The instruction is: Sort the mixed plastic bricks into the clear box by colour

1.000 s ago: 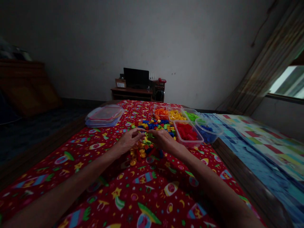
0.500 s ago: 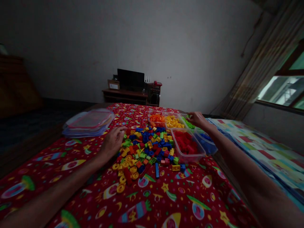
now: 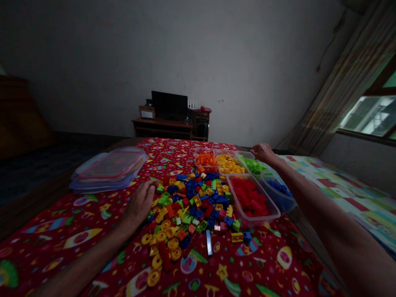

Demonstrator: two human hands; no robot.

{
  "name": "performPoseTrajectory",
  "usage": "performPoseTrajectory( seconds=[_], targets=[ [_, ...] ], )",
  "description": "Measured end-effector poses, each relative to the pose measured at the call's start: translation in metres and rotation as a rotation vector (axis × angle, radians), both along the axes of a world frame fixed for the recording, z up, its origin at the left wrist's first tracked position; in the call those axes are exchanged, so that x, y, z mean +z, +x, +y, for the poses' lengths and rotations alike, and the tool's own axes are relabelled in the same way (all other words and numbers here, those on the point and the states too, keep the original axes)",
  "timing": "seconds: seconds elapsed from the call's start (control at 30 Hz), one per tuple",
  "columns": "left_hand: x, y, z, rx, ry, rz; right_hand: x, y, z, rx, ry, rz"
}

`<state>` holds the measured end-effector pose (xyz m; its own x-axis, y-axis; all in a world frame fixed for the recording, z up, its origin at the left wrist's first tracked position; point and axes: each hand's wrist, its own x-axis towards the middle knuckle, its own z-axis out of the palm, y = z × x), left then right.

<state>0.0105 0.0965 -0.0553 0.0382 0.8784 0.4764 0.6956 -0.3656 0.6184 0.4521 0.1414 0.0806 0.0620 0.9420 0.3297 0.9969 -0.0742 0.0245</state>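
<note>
A pile of mixed toy building bricks (image 3: 198, 206) lies loose on the red patterned cloth. My left hand (image 3: 140, 202) rests at the pile's left edge, fingers stretched forward and nothing seen in its grasp. Over the far right corner of the box of green bricks (image 3: 252, 164) is my right hand (image 3: 263, 152), its fingers curled closed; whatever they hold, if anything, is hidden. Nearby stand clear boxes of orange bricks (image 3: 206, 160), yellow bricks (image 3: 230, 163) and red bricks (image 3: 250, 198). Blue bricks (image 3: 278, 187) sit in a rounder box under my right forearm.
Stacked plastic lids (image 3: 108, 169) lie on the cloth (image 3: 93, 222) at the left. A checked mat or bedding (image 3: 334, 181) borders the right side. Farther back, a dark monitor (image 3: 169, 105) stands on a low wooden desk (image 3: 161, 123) against the wall.
My right hand has lifted slightly back from the green bricks to the box's far corner, uncovering more of them. My left hand remains beside the pile. The view has shifted slightly.
</note>
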Motion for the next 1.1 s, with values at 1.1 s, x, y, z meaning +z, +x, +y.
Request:
performPoseTrajectory(
  seconds=[1.1],
  targets=[
    [0.038, 0.054, -0.061, -0.652, -0.335, -0.353, -0.066, -0.197, -0.120, 0.743, -0.098, 0.311]
  ],
)
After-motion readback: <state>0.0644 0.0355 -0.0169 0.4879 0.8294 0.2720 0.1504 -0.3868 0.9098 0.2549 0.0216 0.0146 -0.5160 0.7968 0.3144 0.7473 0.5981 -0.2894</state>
